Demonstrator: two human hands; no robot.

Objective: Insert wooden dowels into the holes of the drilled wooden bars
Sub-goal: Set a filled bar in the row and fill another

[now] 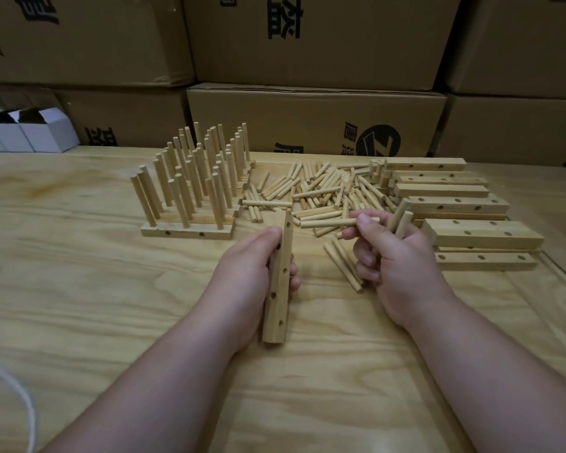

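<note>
Wooden drilled bar point(277, 279) stands nearly upright off the table point(111, 289) in the left hand point(242, 282), fingers curled round it, long axis running away from the person, 4 holes facing right. Just right of it, the right hand point(396, 256) pinches 1 dowel point(337, 222) crosswise, tip pointing toward the bar's top, with 2 spare dowels point(399, 220) gripped in its palm.

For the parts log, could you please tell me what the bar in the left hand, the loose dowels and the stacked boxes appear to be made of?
Drilled bar: pale, seemingly unfinished wood, with matte faces and faint grain.
Loose dowels: the same light, bare-looking wood, round and matte.
Stacked boxes: brown cardboard, probably corrugated, with dull faces, black print and folded edges.
</note>
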